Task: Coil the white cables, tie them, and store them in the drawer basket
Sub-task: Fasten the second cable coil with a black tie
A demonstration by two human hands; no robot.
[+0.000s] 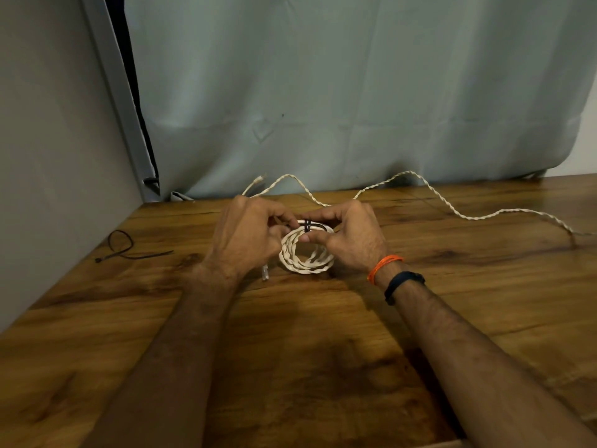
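A coiled white twisted cable (305, 260) lies on the wooden table (290, 350) between my hands. A black cable tie (307, 226) wraps the coil's far side. My left hand (248, 236) pinches the tie's tail on the left of the coil. My right hand (347, 236) pinches the coil and tie with thumb and fingers. One clear plug end (265, 272) sticks out by my left wrist. A second white cable (452, 206) lies loose and uncoiled across the far right of the table.
A spare black cable tie (124, 248), looped, lies at the table's left near the grey wall. A pale curtain (355, 92) hangs behind the table. No drawer basket shows in this view.
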